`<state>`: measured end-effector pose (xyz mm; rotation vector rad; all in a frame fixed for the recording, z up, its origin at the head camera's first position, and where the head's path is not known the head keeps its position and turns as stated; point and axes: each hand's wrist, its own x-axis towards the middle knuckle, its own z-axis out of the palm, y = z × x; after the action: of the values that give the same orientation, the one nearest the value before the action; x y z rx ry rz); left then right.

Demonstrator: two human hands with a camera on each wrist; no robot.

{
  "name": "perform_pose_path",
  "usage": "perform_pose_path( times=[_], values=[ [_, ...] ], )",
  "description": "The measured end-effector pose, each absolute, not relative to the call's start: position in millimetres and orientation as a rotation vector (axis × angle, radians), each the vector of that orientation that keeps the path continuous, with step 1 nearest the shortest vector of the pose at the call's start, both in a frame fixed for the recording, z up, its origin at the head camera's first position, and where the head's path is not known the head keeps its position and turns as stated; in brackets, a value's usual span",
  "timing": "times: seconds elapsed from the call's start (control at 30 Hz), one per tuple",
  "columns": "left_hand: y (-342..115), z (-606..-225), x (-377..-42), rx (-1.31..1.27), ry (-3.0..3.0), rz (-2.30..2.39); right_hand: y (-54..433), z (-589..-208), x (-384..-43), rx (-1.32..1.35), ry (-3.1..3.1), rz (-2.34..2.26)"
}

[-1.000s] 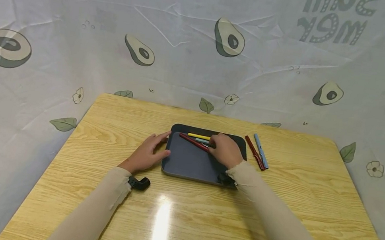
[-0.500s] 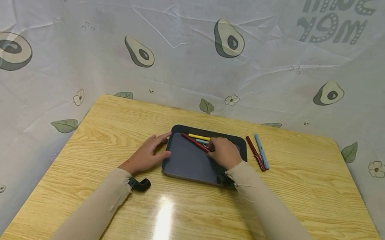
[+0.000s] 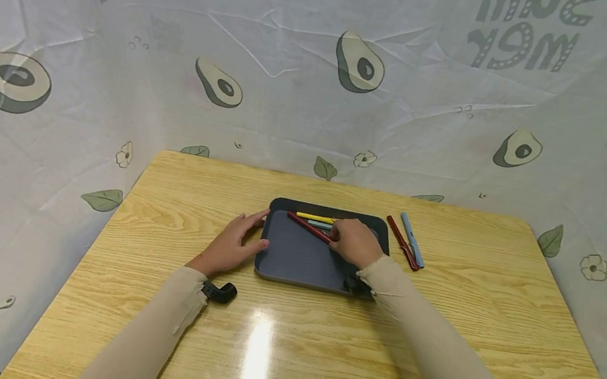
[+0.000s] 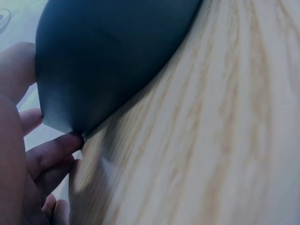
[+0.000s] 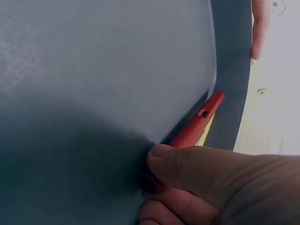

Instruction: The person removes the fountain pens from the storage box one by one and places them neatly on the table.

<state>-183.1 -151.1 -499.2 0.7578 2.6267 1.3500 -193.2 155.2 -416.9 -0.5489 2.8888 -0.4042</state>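
Note:
My right hand (image 3: 354,243) reaches into a dark grey tray (image 3: 295,258) and pinches a dark red pen (image 3: 307,226) between thumb and fingers. The right wrist view shows the thumb pressed along the red pen (image 5: 190,133), near its lower end. Beside it in the tray lie a yellow pen (image 3: 314,217) and a light blue pen (image 3: 319,224), both partly hidden by that hand. At the tray's left side, my left hand (image 3: 228,246) touches the edge with fingers loosely extended. Up close in the left wrist view, fingertips meet the tray's outer wall (image 4: 103,61).
Right of the tray, another dark red pen (image 3: 402,243) and a light blue pen (image 3: 413,239) lie side by side on the wooden table (image 3: 192,353). A pale cloth (image 3: 284,111) printed with avocados hangs behind the table and at its sides.
The left end of the red pen in my right hand has shifted slightly right within the tray. My left hand stays at the tray's edge.

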Motion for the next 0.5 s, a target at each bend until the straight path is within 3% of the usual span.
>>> perform_pose_path(
  times=[0.5],
  values=[
    [-150.0,-498.2,-182.7,0.743,2.625,1.353,161.4,-419.2,-192.9,-0.54,2.869,-0.479]
  ],
)
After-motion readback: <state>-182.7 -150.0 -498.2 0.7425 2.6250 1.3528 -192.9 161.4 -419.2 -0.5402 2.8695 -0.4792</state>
